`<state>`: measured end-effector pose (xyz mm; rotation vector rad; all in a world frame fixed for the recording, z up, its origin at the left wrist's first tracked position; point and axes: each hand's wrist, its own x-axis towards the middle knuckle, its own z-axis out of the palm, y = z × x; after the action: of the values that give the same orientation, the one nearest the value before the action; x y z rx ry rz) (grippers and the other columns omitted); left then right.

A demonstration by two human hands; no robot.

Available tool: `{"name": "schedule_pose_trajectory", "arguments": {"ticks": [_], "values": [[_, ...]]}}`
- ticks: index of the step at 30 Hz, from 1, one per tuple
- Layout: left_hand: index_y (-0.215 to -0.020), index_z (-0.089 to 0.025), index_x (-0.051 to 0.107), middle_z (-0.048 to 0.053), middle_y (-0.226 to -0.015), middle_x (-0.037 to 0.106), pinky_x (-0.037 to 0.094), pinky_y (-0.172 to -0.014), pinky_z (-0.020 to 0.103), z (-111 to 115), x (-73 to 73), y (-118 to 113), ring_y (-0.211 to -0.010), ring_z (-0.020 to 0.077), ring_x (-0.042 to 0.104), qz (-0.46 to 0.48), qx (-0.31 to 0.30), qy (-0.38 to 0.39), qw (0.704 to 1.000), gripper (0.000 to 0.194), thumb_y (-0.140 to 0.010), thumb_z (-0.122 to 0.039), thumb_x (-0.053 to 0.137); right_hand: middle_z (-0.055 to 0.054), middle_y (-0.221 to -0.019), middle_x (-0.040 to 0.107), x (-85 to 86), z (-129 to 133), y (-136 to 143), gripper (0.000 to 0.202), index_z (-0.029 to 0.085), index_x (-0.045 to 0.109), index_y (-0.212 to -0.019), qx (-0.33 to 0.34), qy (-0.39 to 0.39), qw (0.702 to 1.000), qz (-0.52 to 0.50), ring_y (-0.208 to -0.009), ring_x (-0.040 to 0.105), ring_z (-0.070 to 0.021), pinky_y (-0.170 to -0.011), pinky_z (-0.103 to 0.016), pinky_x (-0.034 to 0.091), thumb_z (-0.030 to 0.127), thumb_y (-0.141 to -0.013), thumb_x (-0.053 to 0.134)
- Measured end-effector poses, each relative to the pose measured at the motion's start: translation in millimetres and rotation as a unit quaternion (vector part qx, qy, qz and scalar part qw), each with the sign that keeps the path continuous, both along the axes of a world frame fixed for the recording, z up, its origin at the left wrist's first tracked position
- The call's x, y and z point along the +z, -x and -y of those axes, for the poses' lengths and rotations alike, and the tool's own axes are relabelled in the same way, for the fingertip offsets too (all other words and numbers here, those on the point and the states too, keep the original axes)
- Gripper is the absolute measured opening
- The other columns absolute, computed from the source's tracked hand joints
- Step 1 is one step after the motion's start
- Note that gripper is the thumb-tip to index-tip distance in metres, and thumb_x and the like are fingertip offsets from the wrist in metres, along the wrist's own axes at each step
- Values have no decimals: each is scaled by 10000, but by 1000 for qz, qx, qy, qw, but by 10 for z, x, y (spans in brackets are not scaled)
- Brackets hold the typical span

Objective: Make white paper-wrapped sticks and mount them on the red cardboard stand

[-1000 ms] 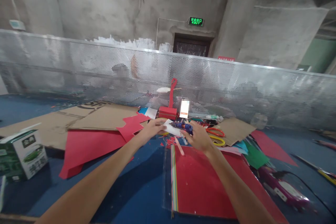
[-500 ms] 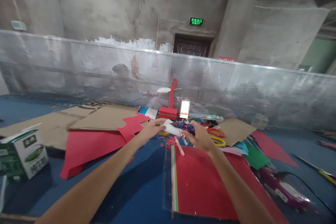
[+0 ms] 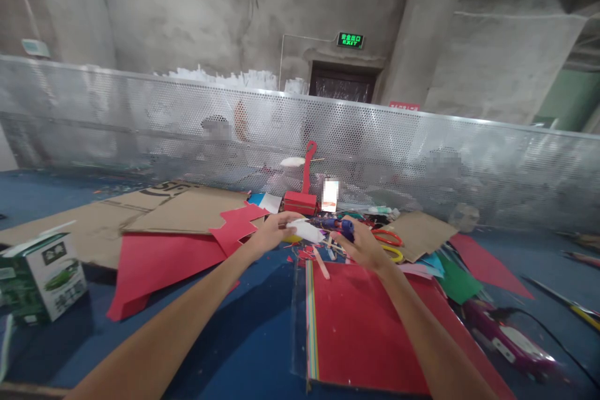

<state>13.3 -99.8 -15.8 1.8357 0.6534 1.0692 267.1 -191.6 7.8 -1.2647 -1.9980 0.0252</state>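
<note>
My left hand [image 3: 270, 233] pinches the left end of a small white piece of paper [image 3: 305, 231], raised above the table. My right hand [image 3: 363, 245] is closed on blue-handled scissors [image 3: 345, 227], whose dark blades point left along the paper's upper edge. Whether the blades are apart or together is too small to tell. Below the paper lie red paper scraps [image 3: 307, 252] and a pale pink strip [image 3: 321, 262]. The strip overlaps the far edge of a stack of coloured paper [image 3: 365, 331] with a red sheet on top, under my right forearm.
Flat cardboard [image 3: 182, 212] and red paper [image 3: 164, 269] lie to the left, near a green-and-white carton [image 3: 44, 278]. A red hammer-shaped paper piece [image 3: 300, 201] and a lit phone [image 3: 330, 195] stand before a perforated metal screen [image 3: 262, 131]. A purple corded tool [image 3: 510, 340] is at right.
My right hand and the scissors have shifted slightly right. The white paper has tilted and moved a little left with my left hand.
</note>
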Motion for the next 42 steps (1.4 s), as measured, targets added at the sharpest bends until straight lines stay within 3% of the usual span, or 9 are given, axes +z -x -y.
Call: {"name": "schedule_pose_trajectory", "arguments": {"ticks": [8,15,20,25,33,42], "values": [[-1094,-171,695,101,-1167,698,507,-869,315,37,1,-26,-1007,226,662,-15,-3,-34,999,338,-771,-269,704,-56,-858,638,-56,-32,46,273,197,552,-904,9,-23,999,38,-784,575,-201,-704,-289,402,466,-939,521],[-1152,-150,657,119,-1182,685,513,-865,353,38,12,-22,-1029,249,659,-10,-5,-47,999,384,-796,-295,665,-92,-938,704,-49,-55,22,262,183,663,-958,-46,-76,996,23,-907,644,-247,-794,-313,447,415,-931,545],[-1144,-159,653,104,-1133,698,514,-855,343,89,59,-29,-1000,229,665,-7,6,-44,999,362,-802,-277,659,-106,-921,705,-40,-44,53,272,171,663,-946,-40,-87,995,10,-906,648,-259,-806,-327,455,414,-927,542],[-1054,-163,651,89,-1060,707,517,-840,347,39,24,-28,-955,217,672,-1,23,-56,998,278,-794,-261,660,-66,-861,667,-18,-1,50,270,188,601,-912,18,-43,998,38,-796,609,-209,-729,-292,436,445,-942,523],[-990,-167,628,68,-947,700,502,-773,322,-16,-25,-2,-871,208,663,-8,54,-79,995,202,-825,-283,629,-44,-817,629,19,14,-18,278,190,541,-838,8,-48,999,9,-736,557,-180,-675,-272,391,451,-933,528],[-989,-197,558,25,-893,662,461,-673,261,-12,-39,5,-793,169,628,10,32,-98,995,185,-828,-260,624,-33,-841,628,-32,5,60,279,195,584,-893,11,-3,999,40,-763,562,-180,-685,-272,381,469,-926,542]]}}
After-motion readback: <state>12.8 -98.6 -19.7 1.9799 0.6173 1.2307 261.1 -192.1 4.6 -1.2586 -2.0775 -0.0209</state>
